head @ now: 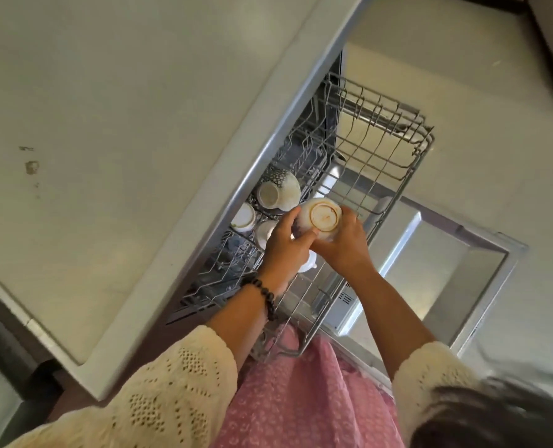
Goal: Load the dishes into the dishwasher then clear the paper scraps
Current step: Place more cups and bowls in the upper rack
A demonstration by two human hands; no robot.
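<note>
Over the rack (394, 176), bowl (321, 218) gripped between left hand (284, 244); right hand (343, 244).

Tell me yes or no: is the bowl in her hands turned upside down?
Yes: the bowl shows its foot ring upward, gripped by the left hand and right hand.

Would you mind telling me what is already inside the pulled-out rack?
The rack holds several white cups and bowls at its counter side. Both hands hold an upturned bowl over them, hiding what lies underneath.
</note>
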